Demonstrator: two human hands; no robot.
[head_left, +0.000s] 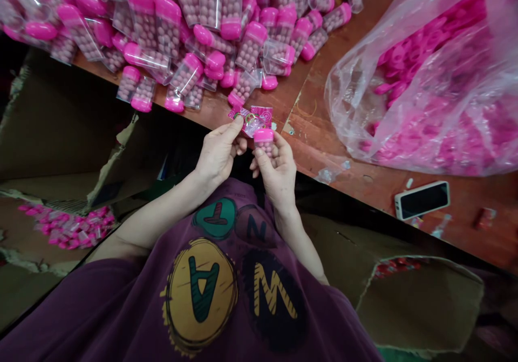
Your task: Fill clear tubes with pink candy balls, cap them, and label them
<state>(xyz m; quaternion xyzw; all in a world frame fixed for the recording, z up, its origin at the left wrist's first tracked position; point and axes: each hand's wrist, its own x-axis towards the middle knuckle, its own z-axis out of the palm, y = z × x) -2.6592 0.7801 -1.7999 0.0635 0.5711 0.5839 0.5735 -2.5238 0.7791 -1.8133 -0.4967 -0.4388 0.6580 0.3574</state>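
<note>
Between the fingers of my left hand [220,149] is a pink printed packet [263,116], held over the table's front edge. My right hand [278,166] is closed round a small clear container [264,142] of pale pink balls, its pink cap uppermost. The container's cap touches or overlaps the packet's lower edge. Beyond my hands, many similar pink-capped containers [251,46] lie piled on the reddish-brown table [309,130].
A clear plastic bag [352,97] of pink pieces lies at the right. A phone [422,200] rests near the table's front edge. Below are an open cardboard box [52,130], pink pieces [76,227] at lower left, and another box [421,308] at lower right.
</note>
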